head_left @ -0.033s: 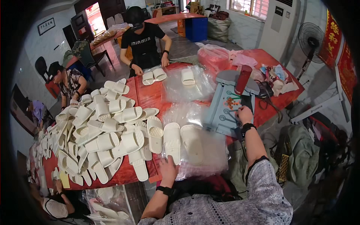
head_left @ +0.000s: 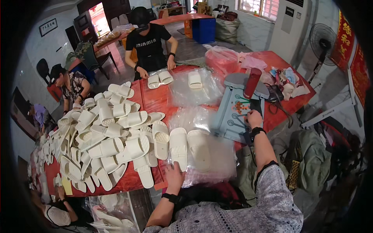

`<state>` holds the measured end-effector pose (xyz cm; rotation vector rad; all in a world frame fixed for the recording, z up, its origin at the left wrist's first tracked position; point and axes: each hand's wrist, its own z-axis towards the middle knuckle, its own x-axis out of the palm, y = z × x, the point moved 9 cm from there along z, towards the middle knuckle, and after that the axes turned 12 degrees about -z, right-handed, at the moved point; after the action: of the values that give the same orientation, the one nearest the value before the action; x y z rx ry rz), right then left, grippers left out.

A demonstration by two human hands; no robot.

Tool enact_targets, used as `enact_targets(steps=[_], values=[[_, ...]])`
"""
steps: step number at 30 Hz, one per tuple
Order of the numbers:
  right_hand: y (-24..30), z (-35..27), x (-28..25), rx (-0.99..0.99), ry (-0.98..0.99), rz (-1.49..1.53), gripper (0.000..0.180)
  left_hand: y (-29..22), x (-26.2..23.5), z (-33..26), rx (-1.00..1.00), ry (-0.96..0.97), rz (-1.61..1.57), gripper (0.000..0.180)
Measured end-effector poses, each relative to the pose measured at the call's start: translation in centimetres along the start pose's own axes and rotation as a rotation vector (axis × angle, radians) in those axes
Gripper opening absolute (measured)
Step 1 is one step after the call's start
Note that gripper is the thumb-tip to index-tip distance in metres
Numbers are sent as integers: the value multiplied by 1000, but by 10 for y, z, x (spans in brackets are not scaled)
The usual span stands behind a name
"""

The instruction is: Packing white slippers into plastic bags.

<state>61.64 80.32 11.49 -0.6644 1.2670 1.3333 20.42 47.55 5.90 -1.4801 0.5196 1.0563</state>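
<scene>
My left hand [head_left: 173, 178] lies at the table's near edge with its fingers apart. A fingertip touches the heel end of a cream slipper [head_left: 178, 145]. Right of it, another cream slipper [head_left: 199, 149] rests on clear plastic bags [head_left: 221, 167]. My right hand [head_left: 255, 119] is closed at the right side of a grey-blue case [head_left: 225, 120]; whatever is in its fingers is hidden. Orange bits [head_left: 241, 107] and dark green spoon-like shapes show on the case. A dark red cylinder [head_left: 252, 83] stands near its far end.
A big heap of cream slippers [head_left: 105, 132] covers the left of the red table [head_left: 149, 99]. Across it, a person [head_left: 149, 46] handles a slipper pair [head_left: 160, 79]. Pink bags [head_left: 221, 58] and crumpled cloths [head_left: 287, 81] lie far right. Sacks [head_left: 318, 155] stand beside my right arm.
</scene>
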Motion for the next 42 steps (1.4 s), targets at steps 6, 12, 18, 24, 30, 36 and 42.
enact_targets(steps=[6, 12, 18, 24, 30, 36, 42], values=[[5, 18, 17, 8, 25, -192, 17, 2, -2, 1, -29, 2, 21, 65], [11, 11, 18, -28, 13, -237, 15, 5, 0, -2, -58, 30, 11, 66], [46, -6, -1, -153, -43, 14, 20, -3, -6, -2, -31, -3, 0, 63], [233, -165, -157, -575, 593, 1057, 16, 6, 0, -1, -69, 39, 26, 63], [282, -308, -365, -1427, 940, 1578, 13, -1, -5, 0, -82, 20, 4, 64], [268, -359, -425, -1717, 942, 2118, 22, 2, 7, -2, -23, 10, 35, 67], [265, -371, -430, -1579, 1051, 2169, 22, 7, 3, -6, -38, -20, 53, 64]])
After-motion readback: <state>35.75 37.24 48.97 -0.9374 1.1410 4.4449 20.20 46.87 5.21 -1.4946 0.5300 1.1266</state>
